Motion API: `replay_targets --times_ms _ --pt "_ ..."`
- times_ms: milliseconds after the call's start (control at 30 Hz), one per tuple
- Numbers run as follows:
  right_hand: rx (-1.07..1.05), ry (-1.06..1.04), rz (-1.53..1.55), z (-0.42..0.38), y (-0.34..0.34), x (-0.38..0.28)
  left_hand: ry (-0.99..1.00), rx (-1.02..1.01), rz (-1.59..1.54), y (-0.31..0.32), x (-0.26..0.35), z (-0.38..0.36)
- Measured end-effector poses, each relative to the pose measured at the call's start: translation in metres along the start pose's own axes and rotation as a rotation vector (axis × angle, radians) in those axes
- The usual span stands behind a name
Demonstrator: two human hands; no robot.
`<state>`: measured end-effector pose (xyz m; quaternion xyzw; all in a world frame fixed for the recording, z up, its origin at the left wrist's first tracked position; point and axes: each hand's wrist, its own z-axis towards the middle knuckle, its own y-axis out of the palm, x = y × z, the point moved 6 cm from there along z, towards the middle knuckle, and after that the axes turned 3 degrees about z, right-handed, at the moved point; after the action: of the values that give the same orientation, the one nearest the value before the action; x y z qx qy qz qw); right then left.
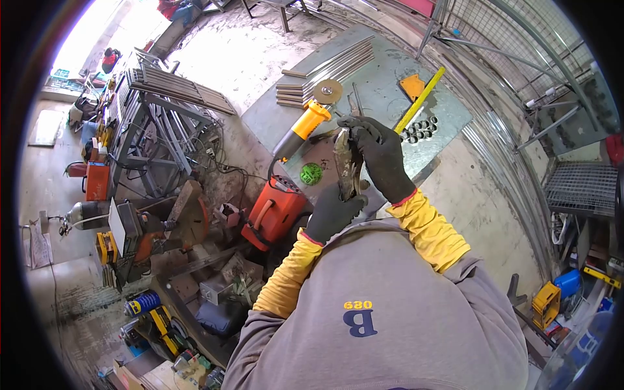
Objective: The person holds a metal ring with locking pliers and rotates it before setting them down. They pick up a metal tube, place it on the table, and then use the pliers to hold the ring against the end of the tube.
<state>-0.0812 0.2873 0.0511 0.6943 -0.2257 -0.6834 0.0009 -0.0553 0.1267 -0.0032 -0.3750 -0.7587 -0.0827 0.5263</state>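
My left hand [335, 214], in a dark glove, is closed around the lower end of a worn, grey-brown, plier-like tool [344, 159]. At the tool's upper end, the gloved fingers of my right hand [385, 159] are bent and pinched against it; a small part there is hidden by the fingers. I hold it upright in front of my chest, over the near edge of a metal-topped table [260, 120]. Left of the hands lies a yellow and grey angle grinder [303, 129] with a round disc [327, 91]. A green round item [311, 173] sits near its handle.
Cut metal bars [338, 65], an orange welding magnet [411, 86], a yellow bar [422, 97] and several short tube pieces [420, 129] lie on the table. A red machine [276, 209] stands left of me, near a cut-off saw [190, 214]. Long tubes [513, 169] line the right.
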Motion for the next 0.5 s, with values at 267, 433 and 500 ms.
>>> replay_targets --times_ms 267,433,500 --pt "-0.06 -0.078 -0.001 0.004 0.004 -0.007 -0.077 -0.147 -0.194 -0.008 -0.025 0.008" --pt "-0.174 0.042 0.037 0.005 0.005 -0.01 0.057 -0.3 -0.467 -0.019 -0.019 0.001" --pt "-0.234 0.057 0.026 0.007 0.008 -0.014 0.104 -0.362 -0.739 -0.022 -0.017 0.001"
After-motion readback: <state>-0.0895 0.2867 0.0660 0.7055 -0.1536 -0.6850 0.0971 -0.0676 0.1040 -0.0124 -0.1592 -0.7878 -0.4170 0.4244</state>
